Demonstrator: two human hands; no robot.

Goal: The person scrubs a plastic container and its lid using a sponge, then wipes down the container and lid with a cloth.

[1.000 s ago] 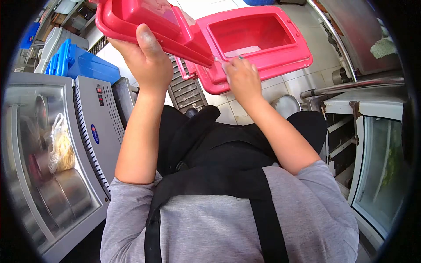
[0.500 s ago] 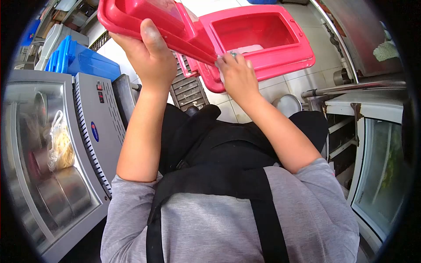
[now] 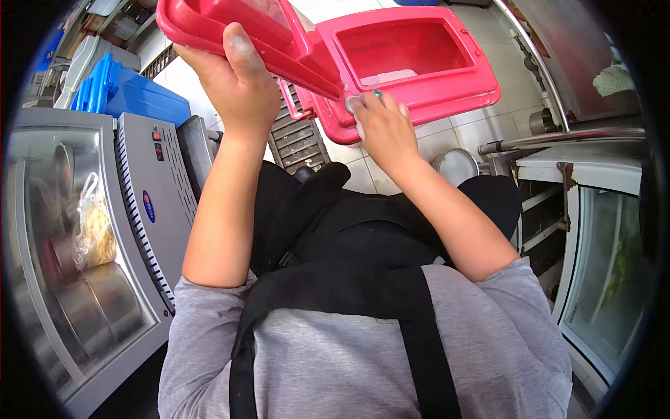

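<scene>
A red plastic bin (image 3: 447, 91) stands on the floor ahead of me, its top opening uncovered. Its red lid (image 3: 296, 66) is tilted up on the left side. My left hand (image 3: 241, 91) is closed on the lid's near edge, thumb on top and the other fingers hidden beneath. At the bin's near left rim, close to the lid's lower end, my right hand (image 3: 387, 129) is closed on a small whitish wad (image 3: 351, 105), perhaps a cloth. A bit of green shows between its fingers. Something pale lies inside the bin.
A grey glass-fronted cabinet (image 3: 143, 188) stands on my left, with a blue lidded box (image 3: 143, 94) behind it. A floor drain grate (image 3: 296, 140) lies under the lid. On my right are a metal rail (image 3: 572, 143), a round metal pot (image 3: 458, 166) and a glass-doored fridge (image 3: 600, 258).
My right hand has shifted slightly down and right along the rim, showing more of the whitish wad. My left hand and the lid have barely moved.
</scene>
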